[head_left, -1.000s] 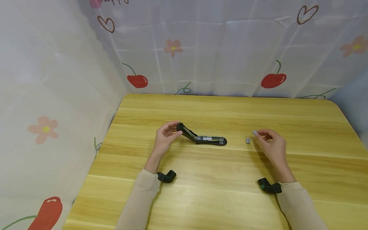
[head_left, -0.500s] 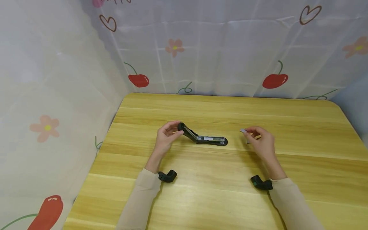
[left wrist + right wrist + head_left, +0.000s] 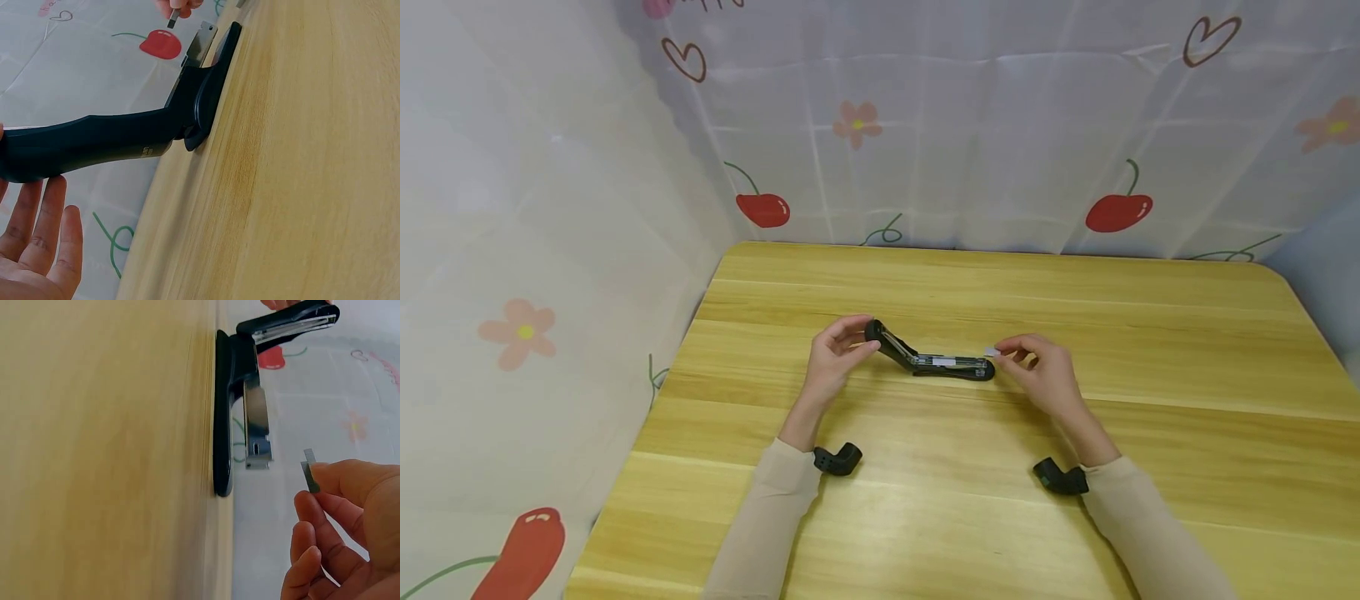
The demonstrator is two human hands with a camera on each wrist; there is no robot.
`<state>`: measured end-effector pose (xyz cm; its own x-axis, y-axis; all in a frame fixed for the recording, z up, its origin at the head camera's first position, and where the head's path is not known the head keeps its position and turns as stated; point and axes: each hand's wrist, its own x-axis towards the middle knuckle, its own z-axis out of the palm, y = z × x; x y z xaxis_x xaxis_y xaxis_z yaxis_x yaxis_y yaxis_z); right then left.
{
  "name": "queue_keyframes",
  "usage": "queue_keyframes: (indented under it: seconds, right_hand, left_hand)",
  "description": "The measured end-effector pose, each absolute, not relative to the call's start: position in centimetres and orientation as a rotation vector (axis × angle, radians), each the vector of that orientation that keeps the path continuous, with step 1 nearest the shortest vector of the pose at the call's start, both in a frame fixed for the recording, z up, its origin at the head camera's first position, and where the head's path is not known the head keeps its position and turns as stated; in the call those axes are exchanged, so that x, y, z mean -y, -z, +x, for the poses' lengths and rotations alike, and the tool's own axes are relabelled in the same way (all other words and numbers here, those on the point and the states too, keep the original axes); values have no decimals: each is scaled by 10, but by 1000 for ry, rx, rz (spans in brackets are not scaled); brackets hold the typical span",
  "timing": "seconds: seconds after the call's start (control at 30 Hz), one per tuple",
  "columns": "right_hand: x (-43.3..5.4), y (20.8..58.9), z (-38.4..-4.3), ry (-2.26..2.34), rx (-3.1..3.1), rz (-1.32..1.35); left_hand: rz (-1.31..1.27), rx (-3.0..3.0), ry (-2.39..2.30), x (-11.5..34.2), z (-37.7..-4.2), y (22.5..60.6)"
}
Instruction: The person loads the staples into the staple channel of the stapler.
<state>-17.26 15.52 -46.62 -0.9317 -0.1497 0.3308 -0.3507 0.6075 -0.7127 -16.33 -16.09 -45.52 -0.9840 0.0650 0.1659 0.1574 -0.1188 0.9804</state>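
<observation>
A black stapler (image 3: 951, 373) stands on the table with its top arm swung up to the left and its metal magazine (image 3: 256, 412) exposed. My left hand (image 3: 833, 362) holds the raised top arm at its end between thumb and fingers. A pale strip (image 3: 943, 362) lies in the magazine. Between thumb and index finger, my right hand (image 3: 1043, 375) pinches a small strip of staples (image 3: 310, 477), close by the front end of the magazine. In the right wrist view the strip is apart from the stapler, and the other fingers of that hand are bent.
The wooden table (image 3: 925, 500) reaches back to a patterned curtain (image 3: 962, 150). At the top edge of the left wrist view a small grey piece (image 3: 241, 3) shows near the table surface. A black wrist camera (image 3: 837, 460) sits on the left wrist, another wrist camera (image 3: 1060, 477) on the right.
My right hand has moved left with the pinched staples, from beside a second small strip on the table to the stapler's front end; it now hides that second strip. My left hand stays put.
</observation>
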Motion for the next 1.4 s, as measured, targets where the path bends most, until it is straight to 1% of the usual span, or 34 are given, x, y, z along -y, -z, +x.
queue_keyframes:
  seconds: [0.23,0.63,1.4]
  right_hand:
    - [-145,468,-174,-1212,2635,482]
    - [-141,469,-175,-1202,2674,550]
    - [-138,472,-177,-1161,2696,593]
  left_hand:
    - [-255,2037,2288,160,-163,455]
    - [-277,2032,2286,161,-164,457]
    - [-268,2044,2280,161,-164,456]
